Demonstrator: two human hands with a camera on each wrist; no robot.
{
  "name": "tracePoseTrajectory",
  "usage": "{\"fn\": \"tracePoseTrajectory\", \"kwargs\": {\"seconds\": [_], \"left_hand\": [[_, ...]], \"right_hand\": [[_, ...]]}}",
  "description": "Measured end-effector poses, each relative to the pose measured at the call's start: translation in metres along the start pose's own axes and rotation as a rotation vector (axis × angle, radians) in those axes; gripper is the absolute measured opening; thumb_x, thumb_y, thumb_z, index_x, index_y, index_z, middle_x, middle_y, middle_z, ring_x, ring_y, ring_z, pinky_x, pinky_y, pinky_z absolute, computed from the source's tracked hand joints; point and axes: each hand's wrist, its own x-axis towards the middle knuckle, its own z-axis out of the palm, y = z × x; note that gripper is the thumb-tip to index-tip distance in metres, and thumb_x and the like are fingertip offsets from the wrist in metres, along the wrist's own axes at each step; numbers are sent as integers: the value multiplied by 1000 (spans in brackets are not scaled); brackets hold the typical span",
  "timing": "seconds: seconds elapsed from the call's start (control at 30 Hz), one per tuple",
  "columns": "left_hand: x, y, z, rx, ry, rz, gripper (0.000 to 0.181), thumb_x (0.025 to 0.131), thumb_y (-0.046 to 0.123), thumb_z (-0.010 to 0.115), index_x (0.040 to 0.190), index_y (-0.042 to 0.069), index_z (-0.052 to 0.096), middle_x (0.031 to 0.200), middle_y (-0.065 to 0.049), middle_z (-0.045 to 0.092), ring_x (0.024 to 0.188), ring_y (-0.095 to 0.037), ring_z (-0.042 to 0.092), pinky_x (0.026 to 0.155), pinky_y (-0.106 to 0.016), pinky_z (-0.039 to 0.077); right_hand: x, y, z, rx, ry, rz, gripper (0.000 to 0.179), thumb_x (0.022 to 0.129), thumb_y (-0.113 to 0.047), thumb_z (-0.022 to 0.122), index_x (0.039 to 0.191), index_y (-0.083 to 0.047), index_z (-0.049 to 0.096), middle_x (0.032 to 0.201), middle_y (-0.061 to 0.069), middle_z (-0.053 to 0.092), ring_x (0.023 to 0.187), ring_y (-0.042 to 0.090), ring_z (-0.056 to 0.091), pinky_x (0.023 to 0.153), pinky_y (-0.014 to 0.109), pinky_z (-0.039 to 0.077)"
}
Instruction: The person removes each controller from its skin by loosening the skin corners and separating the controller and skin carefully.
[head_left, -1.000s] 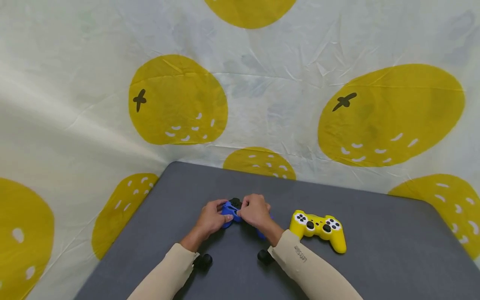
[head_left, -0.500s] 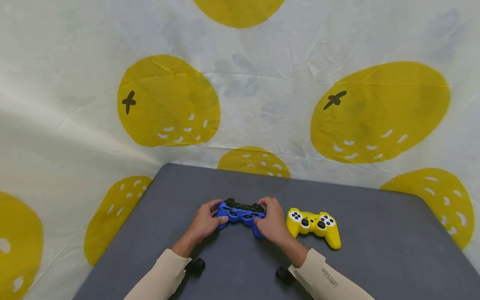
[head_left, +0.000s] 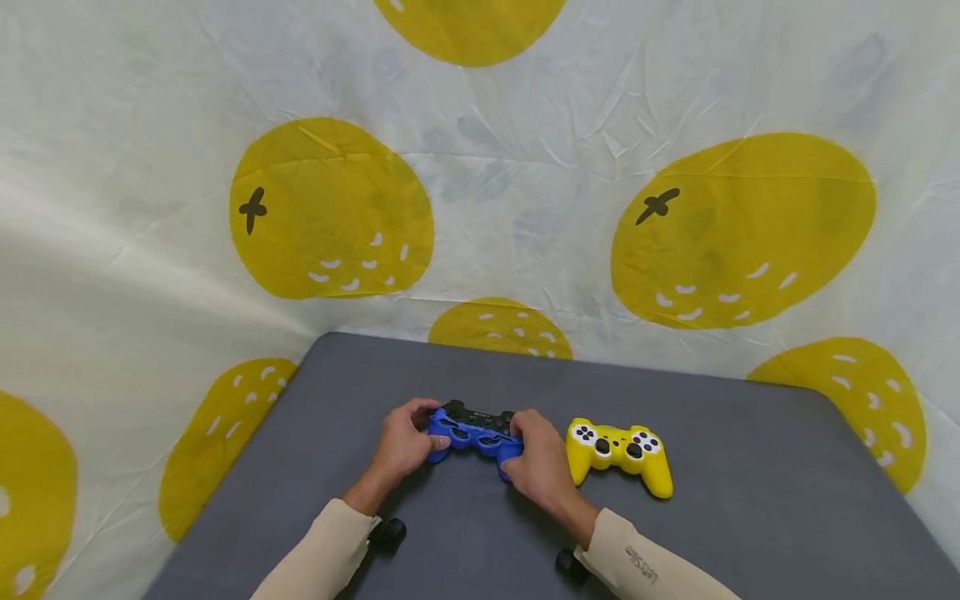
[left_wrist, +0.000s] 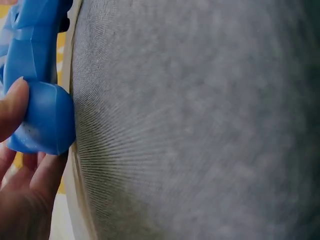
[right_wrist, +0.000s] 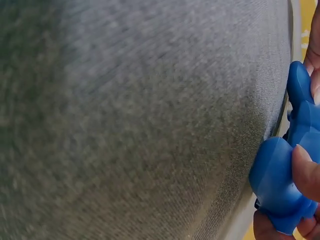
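Note:
A black game controller [head_left: 480, 418] is partly covered by a blue silicone sleeve [head_left: 465, 437], with its black upper face bare along the far side. My left hand [head_left: 400, 443] grips the left end, thumb on the near side of the sleeve. At the other end, my right hand [head_left: 542, 463] holds the right grip between thumb and fingers. In the left wrist view the blue sleeve [left_wrist: 47, 117] bulges over a rounded grip under the thumb. The right wrist view has the sleeve [right_wrist: 275, 172] pinched by my right thumb. Part of both grips is hidden behind my fingers.
A yellow game controller [head_left: 618, 448] with white button areas lies on the grey table [head_left: 750, 500], just right of my right hand. Behind the table hangs a white cloth [head_left: 517, 208] with yellow fruit prints. A black camera [head_left: 390, 535] sits under my left wrist.
My right hand has moved from the middle of the blue-sleeved controller out to its right end, uncovering its face. My left hand keeps its hold. The yellow controller stays on the table.

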Motion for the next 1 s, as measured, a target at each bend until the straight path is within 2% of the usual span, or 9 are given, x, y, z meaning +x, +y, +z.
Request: {"fn": "tracePoseTrajectory", "kwargs": {"seconds": [0.13,0.23,0.33,0.47,0.63,0.83,0.9,1.0], "left_hand": [[2,3,-2,59,26,-16,44,73,0,90,113,9,73,109,-11,76,97,-24,68,82,-38,57],[3,5,-3,103,0,-25,42,75,4,90,111,12,72,111,-8,76,100,-23,68,87,-40,57],[5,6,-3,115,-49,22,42,75,1,89,112,9,70,116,-10,73,109,-27,68,95,-46,57],[10,7,-4,103,-76,77,44,69,-5,91,107,7,72,115,-9,70,106,-26,66,94,-44,57],[14,4,-8,144,-97,70,41,68,2,95,100,12,72,103,-4,70,90,-18,62,83,-35,54],[10,1,-10,157,-110,76,31,74,7,93,93,12,68,84,-5,59,73,-16,51,68,-28,42],[8,1,-10,192,-100,107,30,76,9,92,93,12,68,83,-5,57,73,-15,50,67,-28,41],[6,3,-11,246,-76,149,29,78,10,92,96,12,70,89,-6,58,80,-18,54,74,-30,43]], "right_hand": [[1,1,1,-1,-1,-40,29,64,4,77,72,-15,56,74,-3,45,74,16,42,69,29,32],[0,1,1,1,-15,-47,28,65,4,75,69,-14,55,72,-3,43,73,16,40,67,28,30],[0,2,-1,2,-38,-40,28,67,4,76,70,-14,55,73,-3,43,73,16,40,67,28,29],[1,3,-5,-1,-72,-48,29,70,2,80,75,-14,56,76,-2,45,75,17,41,67,28,30],[2,4,-7,2,-92,-36,32,70,0,85,78,-15,57,77,-1,48,75,17,42,68,29,32],[3,5,-7,20,-111,-8,33,72,-2,88,78,-15,58,78,0,52,75,18,44,69,30,34],[4,5,-6,29,-117,8,33,72,-3,89,80,-15,59,81,1,54,77,18,46,70,31,36],[5,5,-5,51,-103,50,32,73,-5,91,86,-14,64,88,2,59,81,19,51,75,33,45]]}}
